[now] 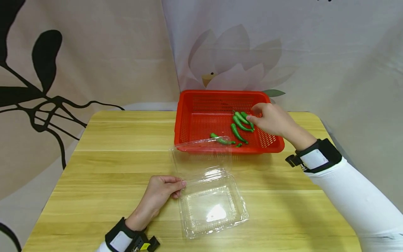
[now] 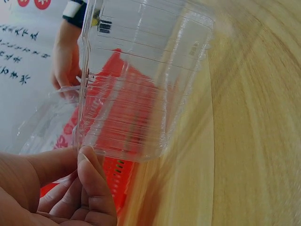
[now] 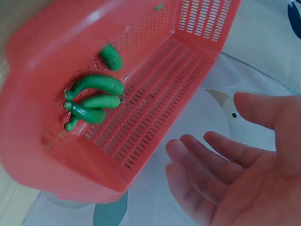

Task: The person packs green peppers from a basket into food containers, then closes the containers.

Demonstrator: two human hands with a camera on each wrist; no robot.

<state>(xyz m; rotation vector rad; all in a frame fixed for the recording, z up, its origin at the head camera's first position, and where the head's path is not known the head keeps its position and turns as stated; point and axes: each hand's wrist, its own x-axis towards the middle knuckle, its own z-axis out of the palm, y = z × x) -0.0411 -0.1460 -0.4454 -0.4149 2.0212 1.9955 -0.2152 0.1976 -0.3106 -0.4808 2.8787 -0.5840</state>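
Note:
My left hand (image 1: 165, 190) pinches the left edge of a clear plastic clamshell box (image 1: 207, 203) near its hinge, thumb against fingers. The box lies unfolded on the table, its lid leaning toward the basket; the left wrist view shows thumb and fingertips on its rim. At the back stands a red plastic basket (image 1: 201, 120) with several green chili peppers (image 1: 241, 123), mostly on its right side. Over that side my right hand (image 1: 274, 120) hovers, fingers spread beside the peppers. In the right wrist view its palm (image 3: 254, 188) holds nothing, and peppers (image 3: 96, 84) lie in the basket.
The wooden table (image 1: 126, 157) carries both box and basket. Behind the basket hangs a pale curtain (image 1: 315, 70) printed with a flower. The basket's front wall (image 1: 252, 150) faces the box, and the lid overlaps its left front corner in the head view.

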